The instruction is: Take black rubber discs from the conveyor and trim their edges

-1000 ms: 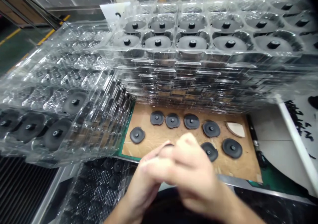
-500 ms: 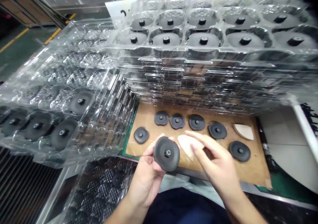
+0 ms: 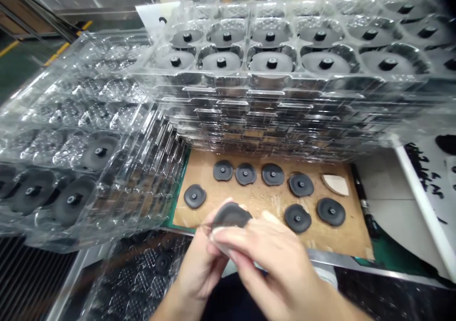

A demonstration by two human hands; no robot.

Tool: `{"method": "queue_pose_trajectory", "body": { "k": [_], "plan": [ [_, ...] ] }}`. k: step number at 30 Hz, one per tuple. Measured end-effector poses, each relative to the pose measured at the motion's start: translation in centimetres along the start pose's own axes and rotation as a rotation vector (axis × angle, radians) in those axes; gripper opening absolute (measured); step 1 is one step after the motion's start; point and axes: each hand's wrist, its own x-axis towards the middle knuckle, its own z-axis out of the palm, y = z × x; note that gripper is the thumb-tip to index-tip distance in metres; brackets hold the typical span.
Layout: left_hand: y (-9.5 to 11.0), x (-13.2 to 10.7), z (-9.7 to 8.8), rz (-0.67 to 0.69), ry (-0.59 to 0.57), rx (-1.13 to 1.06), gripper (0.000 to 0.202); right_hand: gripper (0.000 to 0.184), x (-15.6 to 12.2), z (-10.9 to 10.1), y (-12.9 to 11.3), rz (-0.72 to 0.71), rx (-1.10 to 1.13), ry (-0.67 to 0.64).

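Note:
My left hand (image 3: 199, 261) is closed around a black round disc (image 3: 231, 215), held above the front of the brown board. My right hand (image 3: 280, 259) reaches across it, fingers pinched on a thin whitish pad (image 3: 222, 247) against the disc's near edge. Most of that pad is hidden by the fingers, as is the disc's centre stub. Just right of my right hand, a similar black disc (image 3: 298, 218) with a raised stub lies on the board. Another disc (image 3: 194, 196) lies to the left of my hands.
Several more discs and a cream wedge-shaped piece (image 3: 335, 184) lie on the brown board (image 3: 256, 197). Tall stacked clear trays (image 3: 249, 117) rise behind it, with more trays (image 3: 142, 145) at left. A white-edged panel (image 3: 423, 202) stands at right.
My right hand has moved left, bringing the whitish pad from beside the held disc onto its edge. The disc has tilted in my left hand. The view has shifted, uncovering another disc on the board.

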Motion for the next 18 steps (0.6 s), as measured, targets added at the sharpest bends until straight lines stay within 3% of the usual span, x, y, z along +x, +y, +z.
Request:
{"method": "queue_pose_trajectory", "body": {
  "k": [2,5,7,9,11,15,18],
  "plan": [
    [0.2,-0.1,-0.4,-0.010,-0.012,0.002,0.051,0.019,-0.8,-1.0,0.0,0.059,-0.005,-0.066],
    [0.3,0.0,-0.5,-0.021,-0.007,-0.012,0.058,0.020,-0.8,-1.9,0.3,0.140,-0.178,-0.019],
    [0.3,0.0,-0.2,-0.046,0.000,-0.017,0.053,0.024,0.1,-2.0,0.6,0.030,-0.261,0.026],
    [0.4,-0.1,0.2,-0.070,0.002,-0.010,0.050,0.028,1.2,-1.9,1.1,-0.131,-0.203,0.029],
    [0.5,-0.2,0.3,-0.068,-0.023,-0.003,0.054,0.028,1.7,-1.8,1.9,-0.132,-0.063,0.023],
    [0.7,-0.5,-0.3,-0.035,-0.114,-0.078,0.049,0.021,-0.8,-0.6,3.9,0.359,0.123,0.132],
    [0.6,-0.6,-0.8,-0.038,-0.113,-0.106,0.047,0.022,-4.3,0.8,5.5,0.636,0.234,0.088]
  ]
}}
